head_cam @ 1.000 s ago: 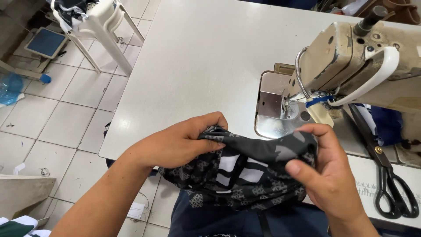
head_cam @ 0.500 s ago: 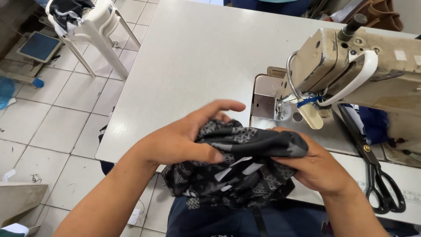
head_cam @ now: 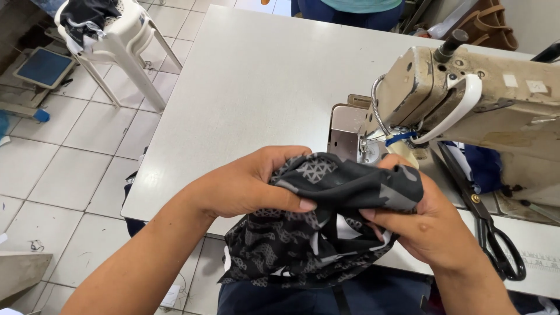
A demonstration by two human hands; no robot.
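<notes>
Both my hands grip one bunched piece of black, grey and white patterned fabric [head_cam: 326, 233] over the near edge of the sewing table. My left hand [head_cam: 245, 184] closes over its upper left side, thumb pressed across the cloth. My right hand [head_cam: 420, 224] holds the right side from beneath, fingers curled into the folds. The lower part of the fabric hangs down toward my lap. The needle area of the beige sewing machine [head_cam: 466, 93] lies just beyond the fabric, not touching it.
The white sewing table [head_cam: 256, 81] stretches away to the left and back. Black scissors [head_cam: 490, 230] lie at the right by the machine. A white plastic chair [head_cam: 111, 41] with dark cloth on it stands on the tiled floor. Another person's torso shows past the far edge.
My hands have turned and regathered the fabric, lifting a fold over my right hand. My left thumb now lies across the cloth. The view has shifted slightly.
</notes>
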